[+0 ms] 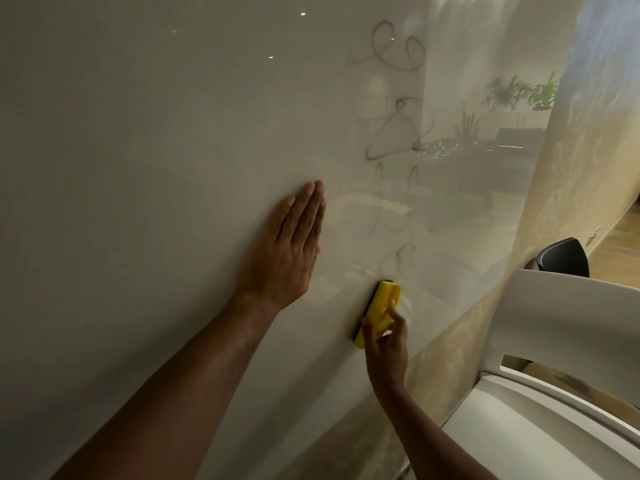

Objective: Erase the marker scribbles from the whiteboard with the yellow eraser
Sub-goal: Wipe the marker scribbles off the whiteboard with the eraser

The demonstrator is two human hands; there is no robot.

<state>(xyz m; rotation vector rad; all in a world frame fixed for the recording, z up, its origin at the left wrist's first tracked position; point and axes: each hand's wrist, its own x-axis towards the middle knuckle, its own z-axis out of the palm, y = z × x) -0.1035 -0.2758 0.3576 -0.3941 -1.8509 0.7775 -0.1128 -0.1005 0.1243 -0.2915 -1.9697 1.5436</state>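
Observation:
A glossy whiteboard (156, 168) fills most of the view. Dark marker scribbles run down it in a column: loops at the top (398, 46), a triangle shape (498, 136) in the middle, fainter curls (401, 258) lower down. My right hand (384, 344) grips the yellow eraser (381, 311), whose dark felt side is pressed against the board just below the lowest curl. My left hand (294, 247) lies flat on the board, fingers together and pointing up, left of the scribbles.
A white chair (554, 393) stands close at the lower right, a dark chair back (564, 258) behind it. Wooden floor shows at the far right edge. The board reflects a room with plants and a sofa.

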